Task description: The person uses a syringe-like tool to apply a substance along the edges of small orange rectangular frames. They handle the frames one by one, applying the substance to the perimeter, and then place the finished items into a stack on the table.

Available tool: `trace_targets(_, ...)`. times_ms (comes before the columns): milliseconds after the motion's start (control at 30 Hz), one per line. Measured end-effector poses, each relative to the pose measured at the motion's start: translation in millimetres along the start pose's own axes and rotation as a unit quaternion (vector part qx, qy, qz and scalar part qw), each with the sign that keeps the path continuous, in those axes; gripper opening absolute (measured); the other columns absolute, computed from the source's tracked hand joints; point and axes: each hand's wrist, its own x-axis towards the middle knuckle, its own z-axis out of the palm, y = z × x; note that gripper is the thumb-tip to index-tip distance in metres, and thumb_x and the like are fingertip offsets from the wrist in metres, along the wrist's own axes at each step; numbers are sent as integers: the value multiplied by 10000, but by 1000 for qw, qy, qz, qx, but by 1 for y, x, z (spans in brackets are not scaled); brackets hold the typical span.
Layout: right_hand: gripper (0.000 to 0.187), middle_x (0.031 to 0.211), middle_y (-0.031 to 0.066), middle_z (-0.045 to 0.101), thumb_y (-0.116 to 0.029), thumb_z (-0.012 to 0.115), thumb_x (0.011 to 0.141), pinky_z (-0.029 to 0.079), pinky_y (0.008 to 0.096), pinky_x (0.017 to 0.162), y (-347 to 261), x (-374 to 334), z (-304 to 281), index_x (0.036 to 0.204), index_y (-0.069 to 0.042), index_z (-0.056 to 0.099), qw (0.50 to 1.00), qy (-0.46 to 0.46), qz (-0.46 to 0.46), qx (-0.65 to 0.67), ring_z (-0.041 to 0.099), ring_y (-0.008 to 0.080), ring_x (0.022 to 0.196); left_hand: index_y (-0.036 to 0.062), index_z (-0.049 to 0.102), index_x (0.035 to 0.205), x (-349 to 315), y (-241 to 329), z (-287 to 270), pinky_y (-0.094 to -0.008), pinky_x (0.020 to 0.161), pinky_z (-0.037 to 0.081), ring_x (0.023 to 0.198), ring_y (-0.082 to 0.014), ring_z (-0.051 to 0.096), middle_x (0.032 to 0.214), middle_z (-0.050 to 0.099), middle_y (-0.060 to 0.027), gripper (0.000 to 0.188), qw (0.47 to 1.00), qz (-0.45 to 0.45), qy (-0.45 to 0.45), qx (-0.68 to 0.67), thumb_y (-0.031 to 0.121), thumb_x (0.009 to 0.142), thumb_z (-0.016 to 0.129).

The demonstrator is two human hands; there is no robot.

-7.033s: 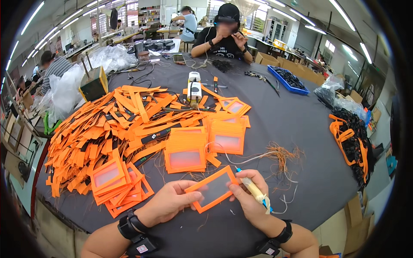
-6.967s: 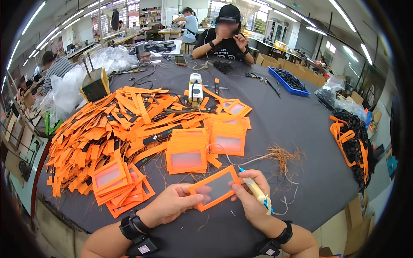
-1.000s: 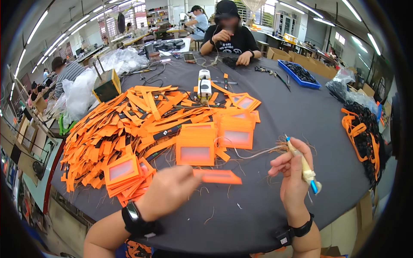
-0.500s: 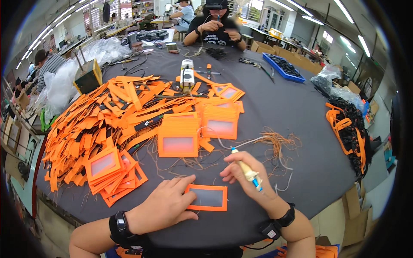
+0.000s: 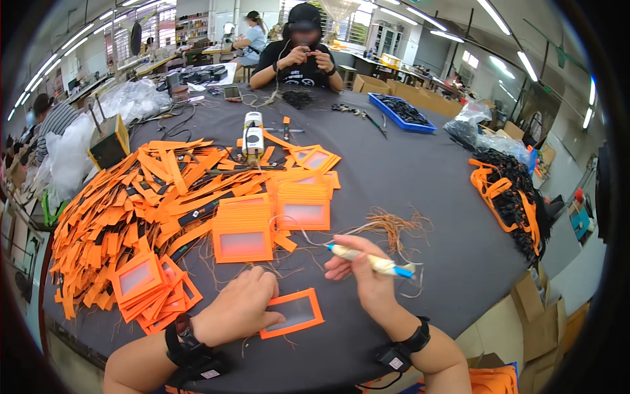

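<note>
An orange-bordered rectangular panel with a clear window (image 5: 310, 297) is on the dark tabletop in front of me. My left hand (image 5: 244, 302) is closed on its left edge, the thumb lying over the window. In my right hand (image 5: 369, 279) is a cream and blue pen-shaped tool (image 5: 382, 264), held level above the table to the right of the panel. A thin pale cable runs from the tool's blue end. Beyond my hands stand neat stacks of similar orange panels (image 5: 243, 244). Another fanned stack (image 5: 136, 276) lies left of my left hand.
A large heap of orange and black strips (image 5: 118, 217) covers the left side. Loose orange threads (image 5: 392, 226) lie beyond my right hand. A white device (image 5: 252, 134), a blue tray (image 5: 401, 113) and a black-orange strap pile (image 5: 508, 200) stand farther off. A person (image 5: 302, 59) sits opposite.
The panel has turned anticlockwise, its right end now higher, with my left thumb over its window. The tool has tipped from steep to nearly level. The whole view has shifted.
</note>
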Motion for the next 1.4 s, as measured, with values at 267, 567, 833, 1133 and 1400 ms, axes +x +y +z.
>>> trace_targets(267,205,837,108,627,-188,507,958,516,327,728,11,2,6,1051,-8,537,963,4,101,250,631,192,795,-11,468,1108,-17,-24,6,-197,527,481,662,-89,642,887,707,-98,244,869,-161,4,-468,103,919,572)
trace_targets(567,130,784,49,586,-145,568,936,481,293,737,34,0,15,973,-21,567,943,-26,149,298,586,147,775,-17,552,1171,-17,-21,10,-172,527,474,648,-52,621,907,701,-71,282,866,-160,-35,-472,131,931,569)
trace_targets(833,138,858,61,639,-88,609,895,506,231,682,22,-7,18,997,-1,575,998,2,63,15,642,107,780,-15,589,1197,-20,-15,11,-189,540,480,616,-44,587,835,695,-29,322,889,-149,6,-432,125,907,589)
trace_targets(1133,100,887,107,641,-37,568,902,569,270,719,18,-9,24,974,29,547,995,-53,46,-73,674,161,809,16,602,1204,-23,-14,20,-212,568,502,595,-67,609,859,707,-74,325,910,-112,47,-396,103,891,598)
trace_targets(1400,100,892,107,640,-36,563,904,576,286,732,18,-9,27,974,33,545,994,-61,58,-73,677,169,825,30,609,1201,-23,-15,22,-216,559,501,588,-68,615,846,714,-77,320,926,-96,65,-358,96,889,593)
